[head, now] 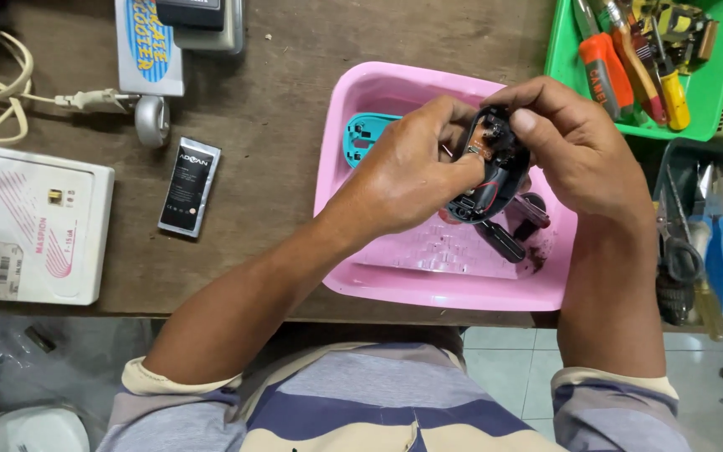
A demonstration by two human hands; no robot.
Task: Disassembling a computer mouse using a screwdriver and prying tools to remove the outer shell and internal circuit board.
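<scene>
Hands meet over the pink tray [395, 289]: left hand [407, 172] and right hand [575, 142] both clamp an opened black mouse shell [489, 180], circuit board exposed. Steady support matters; loose black parts [508, 238] lie at six o'clock, a teal cover [360, 138] at nine.

green tray [717, 100]: cut by top edge | teal part [361, 134]: half hidden
</scene>
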